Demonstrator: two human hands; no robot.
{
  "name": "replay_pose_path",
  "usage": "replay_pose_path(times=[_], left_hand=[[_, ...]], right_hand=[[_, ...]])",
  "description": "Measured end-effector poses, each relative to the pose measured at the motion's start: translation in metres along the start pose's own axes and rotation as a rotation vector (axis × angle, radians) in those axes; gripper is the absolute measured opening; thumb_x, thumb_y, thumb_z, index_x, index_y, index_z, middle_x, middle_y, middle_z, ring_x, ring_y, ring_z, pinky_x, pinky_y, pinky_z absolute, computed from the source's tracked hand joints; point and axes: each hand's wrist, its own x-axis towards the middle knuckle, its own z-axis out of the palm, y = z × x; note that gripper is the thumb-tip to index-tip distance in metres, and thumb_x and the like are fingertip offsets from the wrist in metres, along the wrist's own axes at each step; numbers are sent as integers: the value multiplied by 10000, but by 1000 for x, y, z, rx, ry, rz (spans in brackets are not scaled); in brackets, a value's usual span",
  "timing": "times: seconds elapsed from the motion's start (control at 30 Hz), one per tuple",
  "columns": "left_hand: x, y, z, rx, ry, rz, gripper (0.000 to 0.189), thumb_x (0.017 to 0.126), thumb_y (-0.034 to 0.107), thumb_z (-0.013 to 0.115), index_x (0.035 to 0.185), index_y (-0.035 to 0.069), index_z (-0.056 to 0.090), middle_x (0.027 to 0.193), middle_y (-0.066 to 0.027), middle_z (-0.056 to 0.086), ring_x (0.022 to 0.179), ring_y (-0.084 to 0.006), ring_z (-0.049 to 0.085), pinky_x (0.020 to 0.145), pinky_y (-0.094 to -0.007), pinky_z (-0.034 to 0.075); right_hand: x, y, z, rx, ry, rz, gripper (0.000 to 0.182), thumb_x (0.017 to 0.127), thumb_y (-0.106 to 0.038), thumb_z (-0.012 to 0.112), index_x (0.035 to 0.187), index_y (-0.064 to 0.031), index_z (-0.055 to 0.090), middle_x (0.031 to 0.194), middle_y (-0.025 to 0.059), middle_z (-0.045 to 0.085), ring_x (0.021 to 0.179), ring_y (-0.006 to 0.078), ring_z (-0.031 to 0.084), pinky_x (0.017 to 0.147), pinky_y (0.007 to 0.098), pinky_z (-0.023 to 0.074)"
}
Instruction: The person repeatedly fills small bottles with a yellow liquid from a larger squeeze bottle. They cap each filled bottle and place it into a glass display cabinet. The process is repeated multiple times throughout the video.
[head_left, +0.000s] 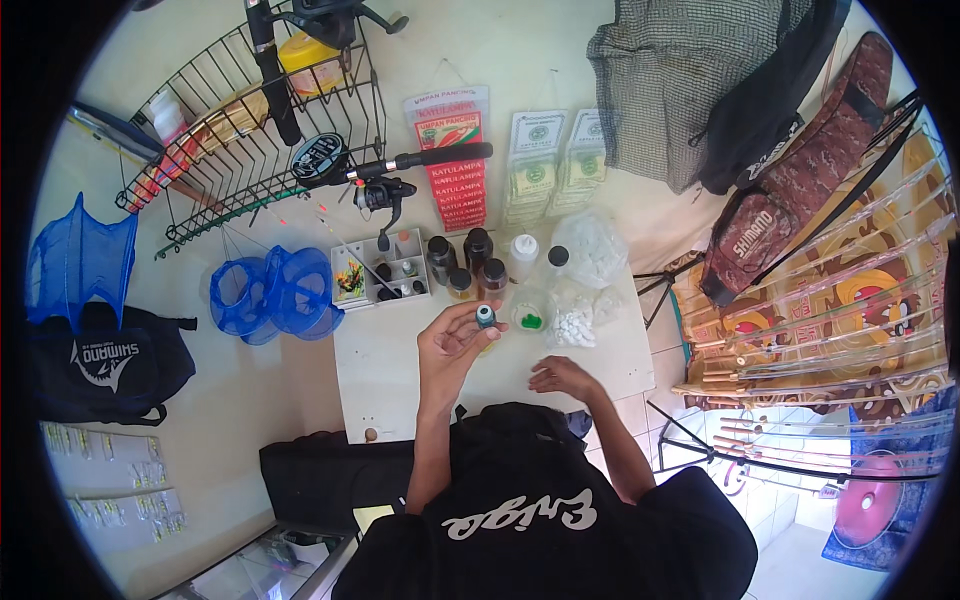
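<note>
My left hand (454, 345) holds a small dark teal bottle (486, 315) upright between thumb and fingers, its open mouth facing up at me. Lower and to the right, my right hand (562, 377) hovers over the white table (397, 375) with its fingers spread and nothing visible in them. Just beyond the hands stands a clear plastic tub (527, 304) with something green inside. Beside it lies a clear bag of small white pieces (574, 327). Several dark-capped bottles (478, 249) and a white-topped squeeze bottle (523, 251) are grouped behind.
A white compartment box (382, 266) with small bottles sits at the table's back left, near blue nets (274, 296). A larger clear bag (592, 247) rests at the back right. Fishing reels (384, 196) and a wire rack (255, 112) project from the wall.
</note>
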Motion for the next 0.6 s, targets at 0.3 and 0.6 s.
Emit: replay_pose_path(times=[0.3,0.6], left_hand=[[13,8,11,-85,-80,50,344,961,-16,586,1299,-59,537,1215,-202,657,852,-187,675,765,-305,533],[11,20,5,-31,-78,108,344,982,16,563,1316,-52,514,1222,-191,645,777,-163,645,726,-293,515]], right_hand=[[36,1,-162,-689,1010,-569,186,909,-167,596,1006,-32,679,836,143,727,724,281,731,663,378,592],[58,-12,-143,-1085,1217,-471,241,782,-158,726,989,-36,718,957,182,715,899,347,696,816,424,562]])
